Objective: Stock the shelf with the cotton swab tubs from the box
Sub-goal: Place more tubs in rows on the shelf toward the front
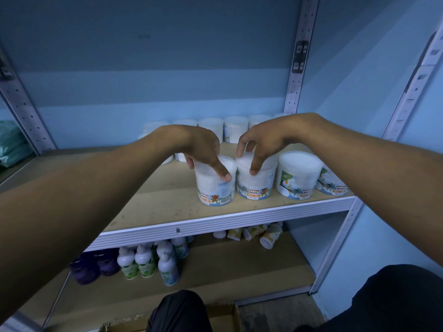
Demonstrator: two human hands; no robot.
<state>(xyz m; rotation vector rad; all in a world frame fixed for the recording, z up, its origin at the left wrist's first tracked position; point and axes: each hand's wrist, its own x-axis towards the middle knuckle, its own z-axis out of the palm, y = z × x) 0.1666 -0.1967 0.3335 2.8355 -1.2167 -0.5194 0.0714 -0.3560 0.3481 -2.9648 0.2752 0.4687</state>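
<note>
Left hand (203, 149), right hand (263, 142): fingers curled downward.

Upper shelf (167, 188): your cotton swab tubs (298, 178) stand centre-right, front row and back.
Lower shelf (227, 267): your bottles (146, 259), lower centre.

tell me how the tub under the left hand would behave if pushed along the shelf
The tub probably slides rather than tips: it is squat, upright and flat-based on the bare wooden shelf. It looks light, being clear plastic packed with swabs. The left hand grips its smooth lid from above, which may be slippery.
</note>
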